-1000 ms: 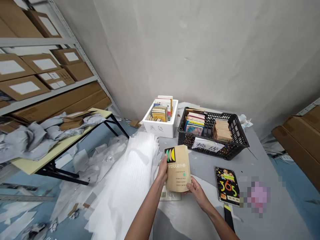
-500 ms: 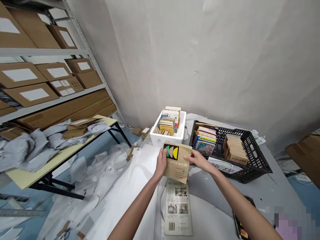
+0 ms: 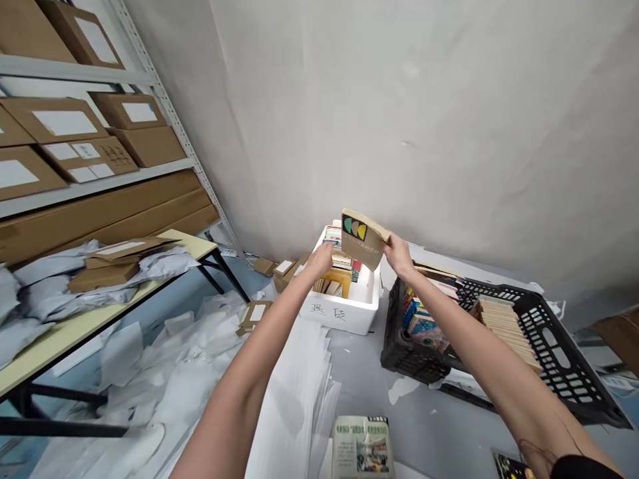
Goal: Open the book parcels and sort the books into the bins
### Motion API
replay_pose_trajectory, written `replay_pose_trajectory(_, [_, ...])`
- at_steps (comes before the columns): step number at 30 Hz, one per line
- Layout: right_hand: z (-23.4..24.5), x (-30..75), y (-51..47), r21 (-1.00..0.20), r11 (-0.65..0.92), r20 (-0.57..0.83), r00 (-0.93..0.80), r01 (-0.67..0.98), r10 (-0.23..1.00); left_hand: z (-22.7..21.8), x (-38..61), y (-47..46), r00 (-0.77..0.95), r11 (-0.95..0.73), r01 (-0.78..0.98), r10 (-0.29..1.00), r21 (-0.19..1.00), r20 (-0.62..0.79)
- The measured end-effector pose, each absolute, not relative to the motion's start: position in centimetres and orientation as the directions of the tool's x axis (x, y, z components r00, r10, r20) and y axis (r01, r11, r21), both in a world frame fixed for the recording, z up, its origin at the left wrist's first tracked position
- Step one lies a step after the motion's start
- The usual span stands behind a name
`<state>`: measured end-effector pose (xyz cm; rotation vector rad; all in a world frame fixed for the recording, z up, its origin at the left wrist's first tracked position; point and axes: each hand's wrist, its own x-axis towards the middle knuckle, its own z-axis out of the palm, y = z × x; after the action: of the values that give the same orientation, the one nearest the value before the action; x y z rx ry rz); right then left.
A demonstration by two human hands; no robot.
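Observation:
My right hand (image 3: pixel 398 255) grips a thin beige book (image 3: pixel 363 241) by its right edge, tilted above a white foam box (image 3: pixel 344 314). The book's cover has a black panel with green, tan and yellow shapes. My left hand (image 3: pixel 319 260) is over the box's left part, fingers curled at the upright books (image 3: pixel 342 271) inside; what its fingertips hold is hidden. A second book (image 3: pixel 363 447), its cover printed with a photo, lies on the grey table (image 3: pixel 357 372) near the bottom edge.
Right of the foam box stands a black plastic crate (image 3: pixel 559 352) with books. White foam sheets (image 3: pixel 292 392) lie to its left. Further left are a yellow table (image 3: pixel 194 247) with grey parcels, shelves of cardboard boxes (image 3: pixel 150 143), and packing scraps (image 3: pixel 200 346) on the floor.
The beige book has moved up and forward from above the second book to the foam box. My left hand has let go of it and reached to the books in the box.

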<state>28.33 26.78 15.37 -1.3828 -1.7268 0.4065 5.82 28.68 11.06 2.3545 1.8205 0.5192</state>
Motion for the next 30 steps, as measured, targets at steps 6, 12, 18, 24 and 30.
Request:
replay_pose_trajectory(6, [12.5, 28.5, 30.6, -0.68, 0.315, 0.397, -0.029, 0.662, 0.917, 3.4, 6.0, 30.9, 0.352, -0.347, 0.926, 0.936, 0.15, -0.009])
replay_pose_trajectory(12, [10.0, 28.6, 32.4, -0.68, 0.315, 0.363, -0.069, 0.662, 0.929, 1.5, 5.2, 31.2, 0.386, -0.386, 0.922, 0.922, 0.041, 0.006])
replay_pose_trajectory(18, [8.9, 28.6, 33.2, -0.7, 0.381, 0.383, -0.133, 0.604, 0.914, 1.4, 3.8, 31.2, 0.451, -0.45, 0.893, 0.892, -0.02, 0.041])
replay_pose_trajectory(24, [8.2, 27.3, 33.7, -0.686, 0.438, 0.333, -0.284, 0.581, 0.899, 1.1, 3.8, 32.3, 0.434, -0.434, 0.901, 0.901, -0.002, 0.028])
replay_pose_trajectory(30, [5.5, 24.7, 35.4, -0.734, 0.312, 0.147, -0.307, 0.604, 0.94, 1.9, 2.5, 31.9, 0.415, -0.415, 0.909, 0.91, 0.04, 0.013])
